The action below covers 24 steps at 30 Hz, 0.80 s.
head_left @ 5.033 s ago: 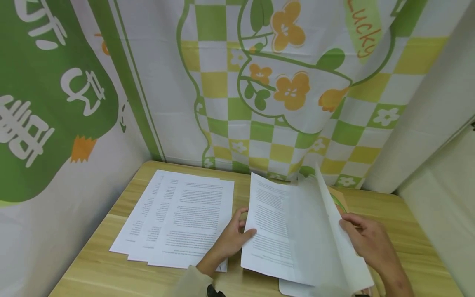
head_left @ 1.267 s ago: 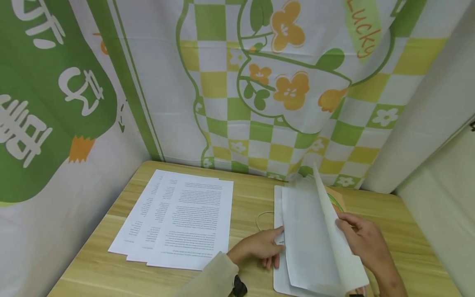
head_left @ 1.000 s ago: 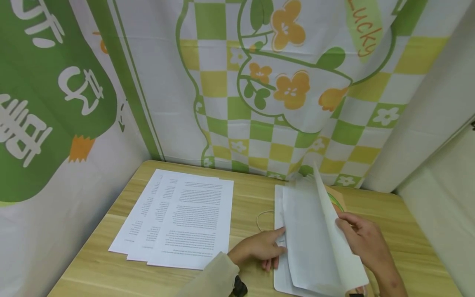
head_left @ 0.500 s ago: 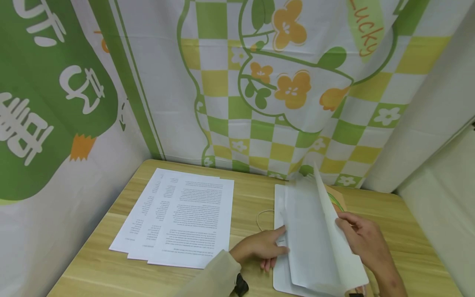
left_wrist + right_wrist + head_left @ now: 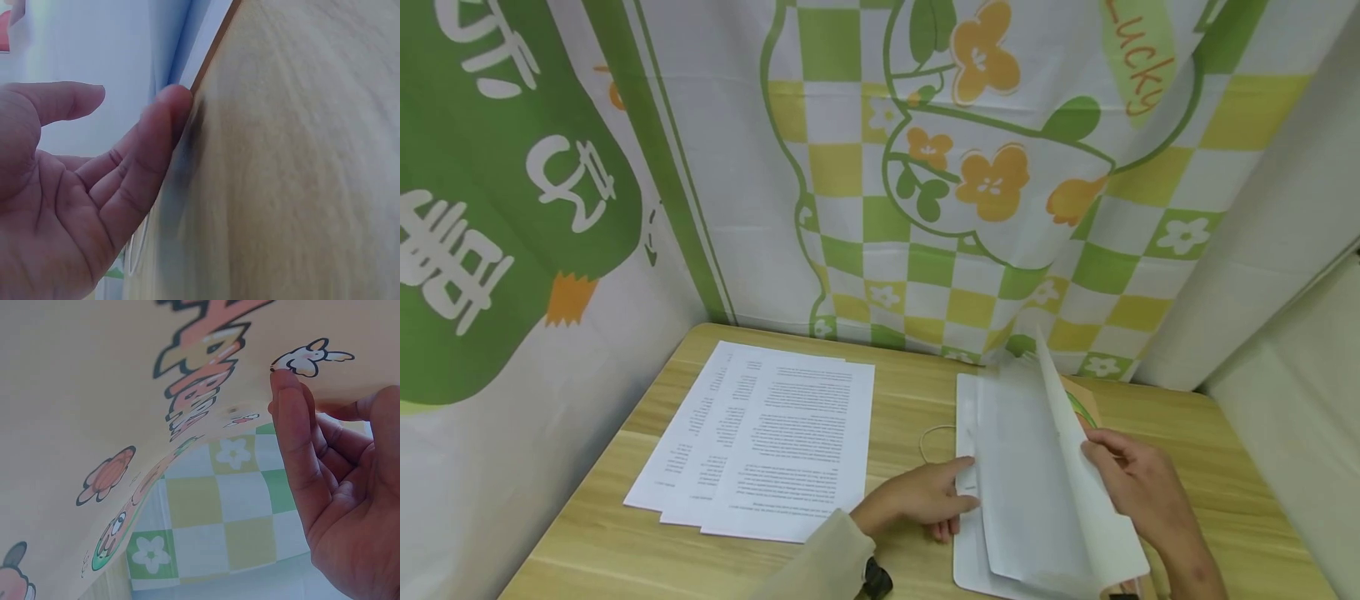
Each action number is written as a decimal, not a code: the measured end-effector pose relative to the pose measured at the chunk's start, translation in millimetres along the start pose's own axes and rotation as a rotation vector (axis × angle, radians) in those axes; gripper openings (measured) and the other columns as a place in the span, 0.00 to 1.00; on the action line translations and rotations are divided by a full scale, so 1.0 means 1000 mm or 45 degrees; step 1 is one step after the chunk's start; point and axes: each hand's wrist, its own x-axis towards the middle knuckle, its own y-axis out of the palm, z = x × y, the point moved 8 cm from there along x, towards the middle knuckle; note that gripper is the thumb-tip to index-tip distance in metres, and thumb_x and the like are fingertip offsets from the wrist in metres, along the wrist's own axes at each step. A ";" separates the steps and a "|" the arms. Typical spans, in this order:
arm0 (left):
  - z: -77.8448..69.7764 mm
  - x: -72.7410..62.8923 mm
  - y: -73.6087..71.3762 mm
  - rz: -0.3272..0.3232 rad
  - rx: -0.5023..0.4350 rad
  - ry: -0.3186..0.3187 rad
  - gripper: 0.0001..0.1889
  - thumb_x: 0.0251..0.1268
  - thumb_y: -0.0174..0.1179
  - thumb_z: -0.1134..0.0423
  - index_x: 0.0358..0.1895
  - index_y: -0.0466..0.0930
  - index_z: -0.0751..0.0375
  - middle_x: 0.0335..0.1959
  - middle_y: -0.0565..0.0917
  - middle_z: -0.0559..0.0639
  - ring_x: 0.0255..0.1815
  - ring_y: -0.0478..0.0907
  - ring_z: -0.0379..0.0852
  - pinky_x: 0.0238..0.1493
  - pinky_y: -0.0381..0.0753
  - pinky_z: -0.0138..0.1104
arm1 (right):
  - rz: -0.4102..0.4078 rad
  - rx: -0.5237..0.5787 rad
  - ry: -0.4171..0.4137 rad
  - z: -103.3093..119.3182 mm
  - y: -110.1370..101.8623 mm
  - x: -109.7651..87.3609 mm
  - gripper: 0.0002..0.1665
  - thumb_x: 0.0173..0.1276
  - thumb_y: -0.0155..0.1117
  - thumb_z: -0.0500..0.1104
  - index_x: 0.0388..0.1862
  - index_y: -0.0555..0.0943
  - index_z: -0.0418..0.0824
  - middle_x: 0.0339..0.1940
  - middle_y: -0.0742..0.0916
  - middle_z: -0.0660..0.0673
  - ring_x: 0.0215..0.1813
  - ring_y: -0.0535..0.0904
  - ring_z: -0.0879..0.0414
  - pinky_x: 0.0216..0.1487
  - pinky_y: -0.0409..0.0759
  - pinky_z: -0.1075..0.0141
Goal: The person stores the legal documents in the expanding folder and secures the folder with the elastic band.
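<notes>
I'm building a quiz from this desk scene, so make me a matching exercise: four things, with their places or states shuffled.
Things:
1. Printed white paper sheets
2. Thin pale cord
3. Right hand
4. Checked hanging cloth with orange flowers

Places or states:
A. Behind the wooden table
B. Overlapping in a fanned row
C. Curving in a small loop beside the white folder
D. Pinching the raised, cartoon-printed folder cover

Pairs: 1-B, 2-C, 3-D, 4-A
</notes>
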 end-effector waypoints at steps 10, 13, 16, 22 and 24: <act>-0.003 -0.028 -0.031 -0.231 0.296 0.117 0.30 0.76 0.61 0.57 0.76 0.67 0.60 0.24 0.81 0.38 0.17 0.75 0.35 0.21 0.75 0.29 | 0.008 0.021 0.033 -0.002 0.002 0.001 0.28 0.80 0.56 0.55 0.62 0.82 0.33 0.41 0.88 0.39 0.26 0.80 0.54 0.26 0.79 0.61; -0.002 -0.043 -0.046 -0.330 0.402 0.121 0.30 0.75 0.63 0.53 0.75 0.70 0.60 0.29 0.81 0.37 0.19 0.74 0.33 0.23 0.75 0.28 | 0.009 0.023 0.042 -0.003 0.002 0.001 0.28 0.80 0.56 0.55 0.61 0.82 0.33 0.42 0.88 0.39 0.26 0.80 0.53 0.27 0.79 0.61; 0.002 -0.061 -0.064 -0.432 0.490 0.078 0.32 0.72 0.65 0.47 0.72 0.73 0.60 0.38 0.83 0.42 0.25 0.75 0.34 0.26 0.77 0.31 | 0.008 0.019 0.044 -0.003 0.002 0.000 0.28 0.80 0.56 0.55 0.61 0.82 0.34 0.42 0.88 0.39 0.26 0.80 0.53 0.27 0.79 0.61; 0.013 -0.103 -0.101 -0.651 0.665 0.049 0.32 0.68 0.68 0.45 0.66 0.78 0.64 0.43 0.81 0.55 0.37 0.76 0.45 0.33 0.76 0.36 | 0.004 0.017 0.008 0.000 0.001 0.001 0.29 0.81 0.56 0.55 0.62 0.82 0.33 0.35 0.87 0.40 0.24 0.79 0.54 0.26 0.78 0.62; 0.020 -0.117 -0.113 -0.716 0.706 0.011 0.33 0.65 0.70 0.45 0.66 0.78 0.65 0.44 0.79 0.56 0.38 0.74 0.47 0.36 0.76 0.39 | -0.006 0.018 -0.007 0.001 0.000 0.002 0.28 0.81 0.56 0.55 0.62 0.82 0.33 0.33 0.87 0.42 0.23 0.78 0.54 0.25 0.77 0.62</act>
